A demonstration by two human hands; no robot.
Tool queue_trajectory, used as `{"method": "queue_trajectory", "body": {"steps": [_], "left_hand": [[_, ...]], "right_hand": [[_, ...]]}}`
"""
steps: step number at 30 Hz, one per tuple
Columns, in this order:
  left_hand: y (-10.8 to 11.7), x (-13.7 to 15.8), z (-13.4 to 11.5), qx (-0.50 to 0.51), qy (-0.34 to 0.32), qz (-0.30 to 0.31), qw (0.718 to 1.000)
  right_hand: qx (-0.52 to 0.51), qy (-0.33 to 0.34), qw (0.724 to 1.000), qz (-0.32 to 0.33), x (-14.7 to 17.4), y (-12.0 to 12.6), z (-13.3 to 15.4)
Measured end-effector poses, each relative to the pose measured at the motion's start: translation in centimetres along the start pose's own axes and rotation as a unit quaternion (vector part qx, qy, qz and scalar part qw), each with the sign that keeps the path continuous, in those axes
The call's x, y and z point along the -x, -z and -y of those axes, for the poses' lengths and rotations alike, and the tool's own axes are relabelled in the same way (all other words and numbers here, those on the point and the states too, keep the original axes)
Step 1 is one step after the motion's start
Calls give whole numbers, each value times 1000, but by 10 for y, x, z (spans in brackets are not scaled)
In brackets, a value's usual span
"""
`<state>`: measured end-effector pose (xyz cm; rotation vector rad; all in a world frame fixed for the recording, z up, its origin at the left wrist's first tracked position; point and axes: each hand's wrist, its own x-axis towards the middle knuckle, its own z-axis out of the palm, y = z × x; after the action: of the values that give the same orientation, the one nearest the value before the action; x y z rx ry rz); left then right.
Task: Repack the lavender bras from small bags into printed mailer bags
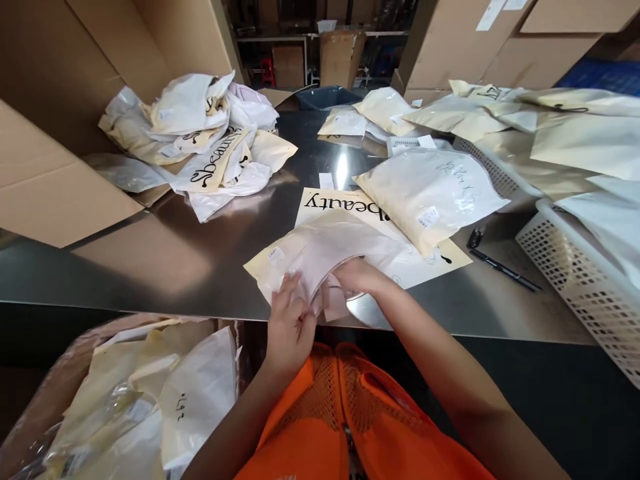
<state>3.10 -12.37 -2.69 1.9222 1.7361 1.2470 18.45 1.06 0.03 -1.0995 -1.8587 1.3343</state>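
Head view: left forearm angles up from bottom, left hand [293, 323] back-up with fingers curled, pinching the near edge of the white bag [330, 243]. Right forearm slants in from lower right, right hand [353, 276] at the bag's mouth; fingers hidden inside, can't tell its grip. Bag lies near the front edge of the metal table [210, 287], partly over the flat "beauty" bag [333, 202].

Counter [225, 273]: smooth glossy metal
Held bag [333, 243]: crinkly plast., semi-gloss
Carton [50, 180]: matt cardbd.
Basket [565, 260]: perf. plast.
Vest [305, 433]: mesh cloth
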Motion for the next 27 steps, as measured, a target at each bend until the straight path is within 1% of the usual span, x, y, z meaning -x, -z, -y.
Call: {"method": "queue_trajectory", "body": {"steps": [2, 4, 5, 6, 7, 8, 10, 11, 12, 13, 14, 15, 16, 17, 18, 19, 20, 21, 22, 23, 24, 25, 26, 27], "left_hand": [[1, -2, 2, 18, 25, -22, 999], [3, -4, 4, 31, 31, -31, 999], [2, -4, 4, 37, 29, -32, 998], [0, -3, 2, 40, 26, -28, 998], [-3, -2, -1, 37, 21, -20, 999], [-6, -1, -5, 30, 15, -6, 999], [-14, 3, -16, 3, -6, 39, 999], [-16, 5, -21, -10, -21, 67, 998], [-16, 7, -25, -19, -36, 92, 995], [-15, 10, -28, -24, -50, 109, 992], [-11, 12, -28, -28, -62, 117, 991], [-6, 15, -27, -32, -71, 120, 990], [1, 18, -23, -38, -73, 120, 989], [8, 21, -18, -48, -62, 126, 989], [14, 26, -12, -56, -32, 142, 988], [19, 30, -6, -57, 18, 171, 983], [21, 35, 0, -38, 86, 216, 972], [21, 40, 4, 5, 164, 269, 949], [18, 45, 6, 72, 246, 318, 913], [13, 50, 7, 154, 321, 350, 866], [6, 54, 6, 237, 384, 361, 816], [-2, 57, 5, 307, 431, 351, 772], [-10, 59, 3, 356, 464, 326, 743], [-17, 61, 1, 384, 484, 297, 728]], "right_hand": [[103, 21, 994, -33, 26, 13, 1], [236, 20, 968, -79, 50, 17, -3], [287, 6, 954, -89, 60, 15, -6], [315, -5, 946, -78, 68, 11, -10], [323, -2, 946, -40, 73, 5, -14], [306, 17, 952, 12, 76, -1, -16], [219, 82, 964, 125, 78, -10, -18], [171, 103, 967, 157, 79, -10, -18], [133, 107, 973, 155, 81, -7, -17], [113, 93, 982, 117, 84, -1, -17], [111, 69, 990, 53, 90, 7, -19], [123, 38, 991, -23, 98, 16, -21], [139, 0, 986, -94, 107, 26, -25], [150, -43, 978, -140, 117, 35, -30], [150, -89, 972, -155, 127, 41, -36], [135, -133, 971, -145, 135, 44, -41], [99, -171, 973, -118, 142, 43, -45], [45, -202, 975, -78, 147, 39, -48], [-25, -224, 974, -32, 150, 31, -50], [-100, -238, 966, 8, 151, 21, -50], [-170, -245, 954, 41, 151, 8, -48], [-226, -245, 940, 73, 151, -5, -46], [-264, -239, 929, 101, 150, -17, -42], [-284, -228, 922, 128, 149, -29, -38]]}}
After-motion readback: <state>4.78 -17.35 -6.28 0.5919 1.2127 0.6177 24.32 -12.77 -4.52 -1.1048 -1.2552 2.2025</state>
